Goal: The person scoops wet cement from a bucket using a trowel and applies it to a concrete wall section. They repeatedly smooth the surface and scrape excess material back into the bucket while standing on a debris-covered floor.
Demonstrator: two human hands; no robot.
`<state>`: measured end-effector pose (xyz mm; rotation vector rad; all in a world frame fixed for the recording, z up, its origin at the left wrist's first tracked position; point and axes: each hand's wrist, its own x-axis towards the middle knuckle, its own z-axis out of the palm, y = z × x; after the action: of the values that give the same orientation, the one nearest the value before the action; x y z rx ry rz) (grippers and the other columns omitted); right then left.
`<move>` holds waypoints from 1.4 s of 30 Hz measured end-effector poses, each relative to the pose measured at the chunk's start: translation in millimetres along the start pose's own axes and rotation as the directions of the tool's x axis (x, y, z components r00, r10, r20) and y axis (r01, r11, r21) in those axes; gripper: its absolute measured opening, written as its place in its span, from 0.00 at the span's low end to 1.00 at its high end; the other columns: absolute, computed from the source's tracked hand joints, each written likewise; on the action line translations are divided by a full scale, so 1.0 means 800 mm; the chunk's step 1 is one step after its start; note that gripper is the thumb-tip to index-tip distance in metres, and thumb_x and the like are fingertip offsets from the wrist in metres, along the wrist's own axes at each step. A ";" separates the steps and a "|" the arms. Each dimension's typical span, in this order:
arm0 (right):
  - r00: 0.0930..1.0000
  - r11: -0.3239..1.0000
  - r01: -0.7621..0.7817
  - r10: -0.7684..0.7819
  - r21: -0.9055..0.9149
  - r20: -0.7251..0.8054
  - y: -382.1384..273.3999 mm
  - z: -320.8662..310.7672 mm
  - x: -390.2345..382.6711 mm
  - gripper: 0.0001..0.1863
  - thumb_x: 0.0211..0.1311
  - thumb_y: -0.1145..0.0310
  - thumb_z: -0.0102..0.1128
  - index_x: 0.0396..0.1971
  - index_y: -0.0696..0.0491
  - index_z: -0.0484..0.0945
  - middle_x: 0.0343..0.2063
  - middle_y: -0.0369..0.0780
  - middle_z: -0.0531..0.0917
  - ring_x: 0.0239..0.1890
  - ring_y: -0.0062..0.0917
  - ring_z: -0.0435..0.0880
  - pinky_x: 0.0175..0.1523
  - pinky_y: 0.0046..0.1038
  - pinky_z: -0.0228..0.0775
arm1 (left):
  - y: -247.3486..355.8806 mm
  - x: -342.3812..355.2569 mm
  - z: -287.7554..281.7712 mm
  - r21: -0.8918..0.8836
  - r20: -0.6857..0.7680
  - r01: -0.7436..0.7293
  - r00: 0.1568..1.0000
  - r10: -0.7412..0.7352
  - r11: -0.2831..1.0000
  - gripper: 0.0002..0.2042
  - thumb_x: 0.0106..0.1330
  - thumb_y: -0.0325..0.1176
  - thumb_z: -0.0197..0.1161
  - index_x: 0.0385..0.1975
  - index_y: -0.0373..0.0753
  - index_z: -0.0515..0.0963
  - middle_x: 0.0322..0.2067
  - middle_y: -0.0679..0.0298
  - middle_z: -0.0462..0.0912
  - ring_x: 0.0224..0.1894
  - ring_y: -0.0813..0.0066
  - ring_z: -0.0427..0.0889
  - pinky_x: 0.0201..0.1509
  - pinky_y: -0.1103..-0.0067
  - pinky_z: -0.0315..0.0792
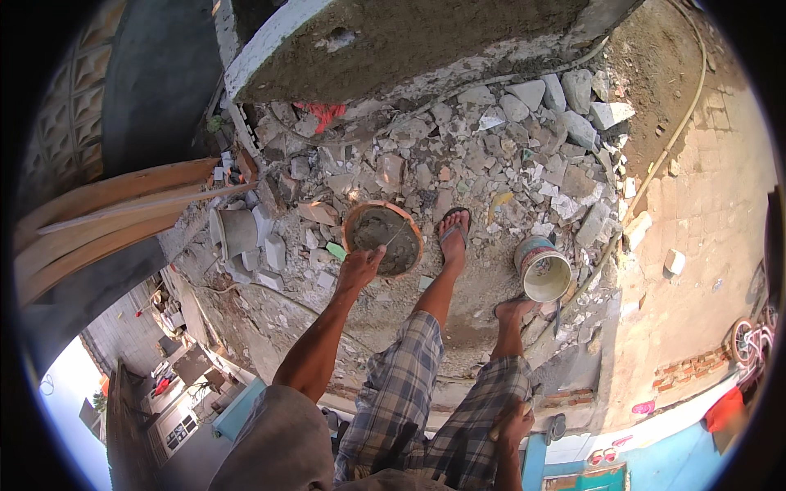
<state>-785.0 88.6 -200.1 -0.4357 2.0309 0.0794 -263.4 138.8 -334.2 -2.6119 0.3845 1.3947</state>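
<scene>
Mortar pan (pixel 382 237), round, orange-rimmed, grey mix inside, sits on rubble-strewn slab (pixel 393 311) near its middle, beside sandalled foot (pixel 453 233). Left hand (pixel 360 266) grips pan's near rim. Right hand (pixel 514 424) rests clenched on plaid-shorts thigh. White bucket (pixel 543 270) stands just right. Step: taking hold of pan; next move likely needs firm lift, kept level.

No packages, labels, signs or screens visible among rubble.
</scene>
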 end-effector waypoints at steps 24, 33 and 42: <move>0.890 0.880 0.437 -0.391 -0.188 0.235 -0.098 -0.072 0.007 0.18 0.65 0.56 0.64 0.31 0.58 0.77 0.23 0.39 0.79 0.22 0.24 0.75 0.26 0.32 0.68 | 0.014 -0.343 0.092 0.227 -0.060 -0.282 0.951 0.302 0.932 0.40 0.67 0.71 0.50 0.72 0.50 0.64 0.72 0.50 0.61 0.75 0.41 0.55 0.73 0.40 0.50; 0.864 0.880 0.456 -0.404 -0.130 0.300 -0.217 -0.243 -0.051 0.20 0.70 0.52 0.58 0.38 0.56 0.67 0.25 0.44 0.77 0.19 0.28 0.77 0.19 0.31 0.68 | 0.076 -0.480 0.087 -0.172 0.102 -0.238 0.961 0.258 0.956 0.40 0.64 0.64 0.60 0.75 0.57 0.60 0.80 0.60 0.32 0.79 0.40 0.33 0.70 0.29 0.40; 0.879 0.671 0.476 -0.353 -0.569 0.319 -0.170 -0.384 -0.033 0.17 0.68 0.60 0.58 0.44 0.57 0.67 0.27 0.51 0.79 0.31 0.38 0.84 0.24 0.36 0.73 | 0.085 -0.436 0.120 -0.312 0.203 -0.347 0.885 0.419 0.884 0.33 0.68 0.66 0.53 0.71 0.60 0.67 0.78 0.63 0.49 0.80 0.48 0.33 0.78 0.46 0.43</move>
<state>-986.9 -104.5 -11.3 -1.2740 1.6247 0.5207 -545.8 151.4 -98.5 -2.5903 0.7629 2.0303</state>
